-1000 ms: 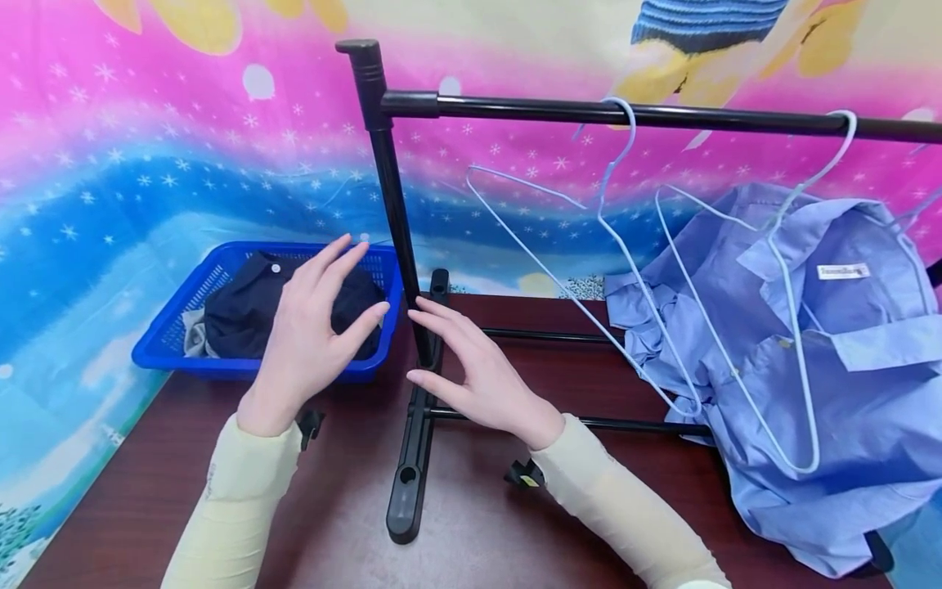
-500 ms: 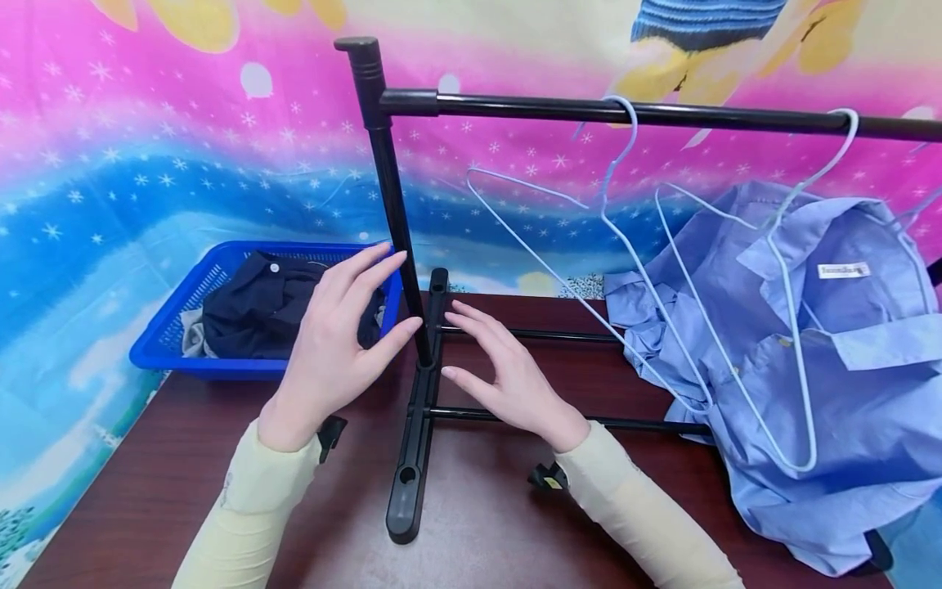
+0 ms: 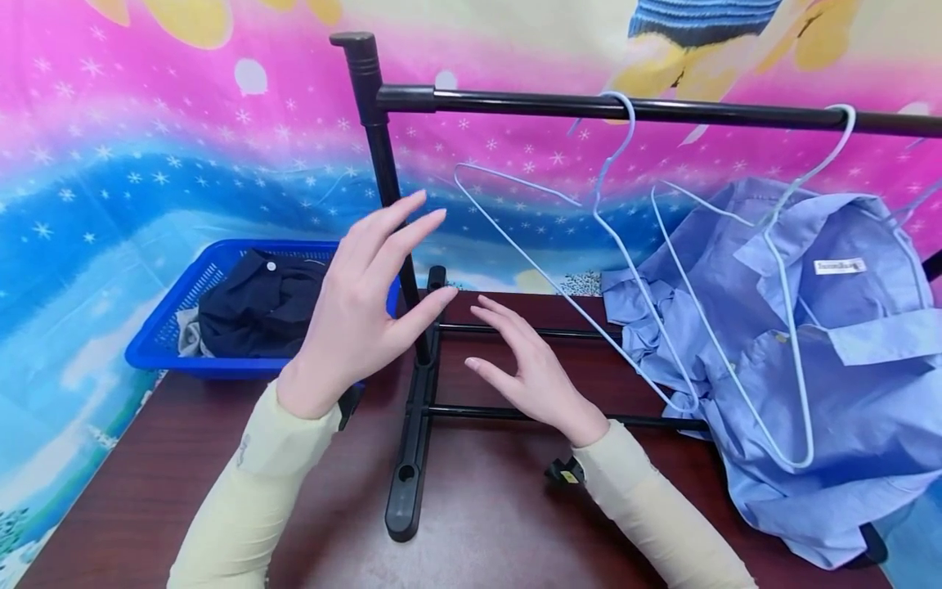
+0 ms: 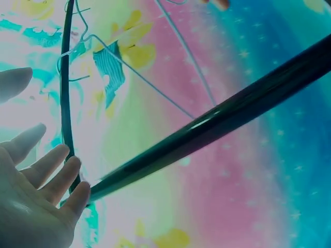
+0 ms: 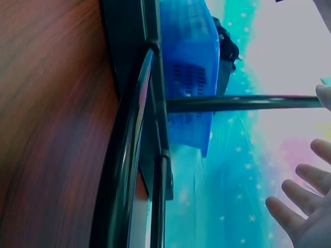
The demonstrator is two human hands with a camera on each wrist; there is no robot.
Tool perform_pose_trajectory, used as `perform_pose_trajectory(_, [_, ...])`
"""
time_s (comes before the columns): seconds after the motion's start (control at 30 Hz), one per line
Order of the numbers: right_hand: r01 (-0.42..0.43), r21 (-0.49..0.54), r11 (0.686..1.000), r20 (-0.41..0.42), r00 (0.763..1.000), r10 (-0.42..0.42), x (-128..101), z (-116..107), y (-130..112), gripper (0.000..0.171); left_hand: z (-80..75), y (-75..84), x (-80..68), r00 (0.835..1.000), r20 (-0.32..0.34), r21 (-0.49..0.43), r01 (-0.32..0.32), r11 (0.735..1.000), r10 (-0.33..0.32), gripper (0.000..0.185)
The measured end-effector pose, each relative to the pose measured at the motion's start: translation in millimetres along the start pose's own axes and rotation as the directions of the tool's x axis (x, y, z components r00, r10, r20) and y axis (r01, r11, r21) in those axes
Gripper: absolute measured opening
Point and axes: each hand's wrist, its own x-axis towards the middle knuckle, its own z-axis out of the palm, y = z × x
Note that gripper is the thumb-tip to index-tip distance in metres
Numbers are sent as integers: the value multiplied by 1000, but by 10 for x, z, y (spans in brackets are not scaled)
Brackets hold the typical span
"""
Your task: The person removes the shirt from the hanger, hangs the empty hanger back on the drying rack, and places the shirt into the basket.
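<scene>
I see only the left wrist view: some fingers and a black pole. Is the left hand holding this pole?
Observer: No. In the head view the left hand is open, in front of the upright black pole, holding nothing.
Operator: What is the right hand doing?
Observer: The right hand is also open, hovering over the dark table just right of the pole, above the rack's lower bars.
Operator: Is there any clothing near?
Observer: Yes. A dark garment lies in a blue basket to the left of the pole.
Operator: And on the rail?
Observer: An empty wire hanger hangs there; farther right, a light blue shirt is draped over another hanger.
</scene>
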Motion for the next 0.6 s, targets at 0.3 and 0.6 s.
perform_pose_trajectory(0.3, [-53,-17,998,-9,999,53,-75,-94,130,66,-37,91,506,980,-120,-7,-163,987,162,59])
perform_pose_trajectory(0.6, [-79,-42,996,-44,996,77,-113,-192,210,66,38,3,819,970,-82,117,-219,969,229,63])
